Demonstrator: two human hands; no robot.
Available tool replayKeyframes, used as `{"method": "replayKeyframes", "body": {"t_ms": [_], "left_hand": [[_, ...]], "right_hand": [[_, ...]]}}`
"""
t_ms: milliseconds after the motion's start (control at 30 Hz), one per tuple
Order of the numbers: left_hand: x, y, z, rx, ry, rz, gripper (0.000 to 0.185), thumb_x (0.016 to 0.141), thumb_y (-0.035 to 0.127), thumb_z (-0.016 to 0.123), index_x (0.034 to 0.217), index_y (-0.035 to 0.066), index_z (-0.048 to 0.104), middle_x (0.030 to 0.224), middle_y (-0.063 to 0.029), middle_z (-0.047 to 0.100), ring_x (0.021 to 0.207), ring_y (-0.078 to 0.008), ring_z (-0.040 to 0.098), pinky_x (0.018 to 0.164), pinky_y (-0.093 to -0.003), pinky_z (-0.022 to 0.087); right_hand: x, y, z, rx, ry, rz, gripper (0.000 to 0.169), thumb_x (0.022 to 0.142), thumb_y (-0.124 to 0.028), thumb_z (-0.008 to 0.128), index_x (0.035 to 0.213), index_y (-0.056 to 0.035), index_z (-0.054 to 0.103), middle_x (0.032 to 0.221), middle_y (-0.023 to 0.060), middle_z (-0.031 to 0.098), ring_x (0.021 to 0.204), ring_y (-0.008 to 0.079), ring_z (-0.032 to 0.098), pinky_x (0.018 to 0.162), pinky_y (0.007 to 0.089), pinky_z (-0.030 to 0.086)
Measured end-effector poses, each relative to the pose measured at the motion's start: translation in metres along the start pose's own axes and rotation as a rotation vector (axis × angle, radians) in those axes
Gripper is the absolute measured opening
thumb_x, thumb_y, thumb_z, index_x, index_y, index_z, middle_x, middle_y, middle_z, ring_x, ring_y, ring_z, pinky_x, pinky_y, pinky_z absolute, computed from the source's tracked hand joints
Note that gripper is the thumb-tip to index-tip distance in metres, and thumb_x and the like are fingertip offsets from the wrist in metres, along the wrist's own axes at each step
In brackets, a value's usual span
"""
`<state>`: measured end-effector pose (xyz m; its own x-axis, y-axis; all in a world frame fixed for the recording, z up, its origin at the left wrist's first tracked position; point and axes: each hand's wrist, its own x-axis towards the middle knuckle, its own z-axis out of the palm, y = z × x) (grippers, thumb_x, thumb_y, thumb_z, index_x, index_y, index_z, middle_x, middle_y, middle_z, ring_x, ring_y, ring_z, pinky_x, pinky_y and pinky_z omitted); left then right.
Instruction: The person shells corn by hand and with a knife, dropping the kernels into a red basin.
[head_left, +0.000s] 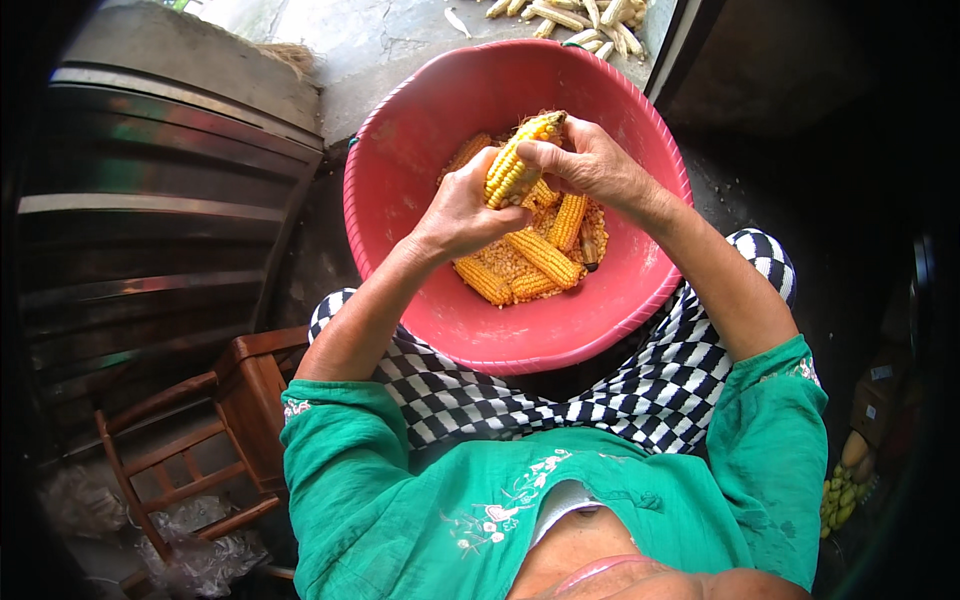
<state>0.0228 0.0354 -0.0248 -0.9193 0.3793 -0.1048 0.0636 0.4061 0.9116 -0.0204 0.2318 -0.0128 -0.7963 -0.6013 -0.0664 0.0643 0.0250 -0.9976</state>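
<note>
Above a large red plastic basin (622, 292), both my hands hold one ear of yellow corn (517, 161), tilted with its dark tip up to the right. My left hand (469, 202) wraps around its lower end. At the upper end, my right hand (589, 161) grips it with the thumb pressed on the kernels. Whole corn ears (544, 256) lie in the basin on a bed of loose kernels (495, 259). Part of this pile is hidden behind my hands and wrists.
The basin stands between my knees, in checkered trousers (465, 405). Stripped corn cobs (592, 19) are heaped on the floor beyond its rim. A wooden chair (187, 450) lies at the left near plastic bags (202, 551), below a ribbed metal door (150, 202). Green bananas (840, 499) sit at the right.
</note>
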Motion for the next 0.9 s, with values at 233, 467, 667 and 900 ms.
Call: {"method": "replayKeyframes", "body": {"t_ms": [233,467,667,900], "left_hand": [[0.001,-0.003,0.000,-0.108,0.076,0.066,0.052,0.066,0.015,0.073,0.111,0.001,0.052,0.093,-0.0080,0.059,0.088,-0.0166,0.058,0.080,-0.0316,0.047],[0.003,-0.007,0.003,-0.113,0.029,0.014,0.053,0.066,0.014,0.072,0.112,0.001,0.051,0.096,-0.0080,0.059,0.092,-0.0159,0.059,0.082,-0.0309,0.047],[0.002,0.001,0.000,-0.182,0.008,-0.004,0.058,0.071,0.007,0.068,0.124,0.002,0.047,0.103,-0.0042,0.058,0.093,-0.0111,0.057,0.082,-0.0270,0.048],[0.002,0.011,0.017,-0.018,0.112,0.016,0.048,0.071,0.014,0.072,0.112,0.001,0.051,0.096,-0.0085,0.061,0.090,-0.0171,0.060,0.081,-0.0299,0.048]], "right_hand": [[-0.006,-0.011,-0.008,0.145,-0.085,0.075,0.037,0.089,-0.039,0.060,0.100,-0.0041,0.056,0.074,-0.0011,0.053,0.058,0.0022,0.045,0.049,0.0185,0.037],[-0.004,-0.002,-0.001,0.068,0.021,0.049,0.038,0.095,-0.045,0.051,0.100,-0.0077,0.057,0.068,-0.0044,0.050,0.055,0.0004,0.041,0.046,0.0163,0.032],[-0.005,-0.007,-0.007,0.101,-0.018,0.082,0.038,0.092,-0.043,0.054,0.105,-0.0068,0.055,0.071,-0.0033,0.051,0.055,0.0006,0.041,0.047,0.0166,0.031],[0.005,0.013,0.005,-0.029,0.111,0.003,0.061,0.077,-0.055,0.070,0.104,-0.0017,0.058,0.087,0.0058,0.062,0.080,0.0114,0.059,0.071,0.0266,0.050]]}}
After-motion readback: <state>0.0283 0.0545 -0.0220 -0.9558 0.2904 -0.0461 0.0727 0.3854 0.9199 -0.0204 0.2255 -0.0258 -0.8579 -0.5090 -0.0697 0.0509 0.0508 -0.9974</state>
